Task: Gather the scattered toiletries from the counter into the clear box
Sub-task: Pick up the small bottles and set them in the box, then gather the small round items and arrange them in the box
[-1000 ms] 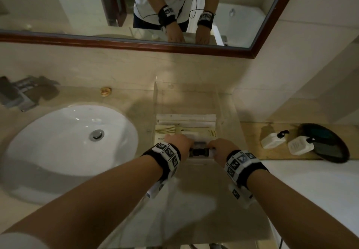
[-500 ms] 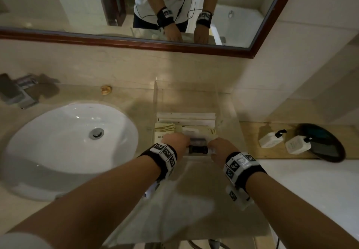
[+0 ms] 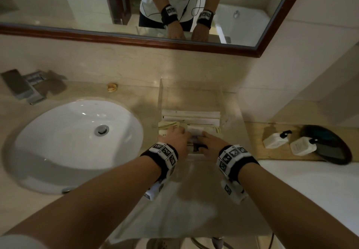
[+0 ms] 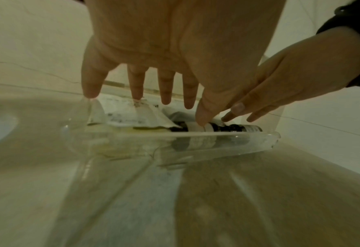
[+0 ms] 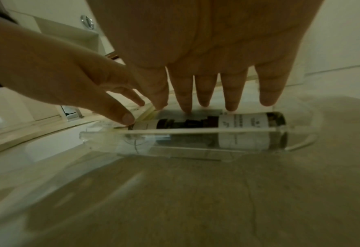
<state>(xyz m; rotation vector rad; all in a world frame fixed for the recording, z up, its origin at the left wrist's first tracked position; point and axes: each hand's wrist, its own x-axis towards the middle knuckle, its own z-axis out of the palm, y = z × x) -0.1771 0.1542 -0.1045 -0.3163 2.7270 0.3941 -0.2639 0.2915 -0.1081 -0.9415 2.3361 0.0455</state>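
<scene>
The clear box (image 3: pixel 160 97) stands on the counter right of the sink. Long white packets (image 3: pixel 191 115) and yellowish packets (image 3: pixel 168 127) lie inside it. Dark bottles with white labels (image 5: pixel 244 122) lie along its near wall (image 5: pixel 195 131). Both hands reach into the near end. My left hand (image 3: pixel 175 135) has straight, spread fingers (image 4: pixel 164 93) over a packet (image 4: pixel 128 115), and its thumb touches the left end of the bottles (image 4: pixel 236 128). My right hand (image 3: pixel 208 142) points straight fingers (image 5: pixel 229 100) down onto the bottles. Neither hand grips anything.
A white sink (image 3: pixel 77 140) with a faucet (image 3: pixel 21 85) lies to the left. On the right, two white pump bottles (image 3: pixel 274 140) and a dark round dish (image 3: pixel 328 145) sit on a wooden tray. A mirror hangs above; the counter's front edge is near me.
Both hands have slid forward and closer together over the dark bottle, which they now mostly cover. The bottle lies in the box instead of being held between the hands.
</scene>
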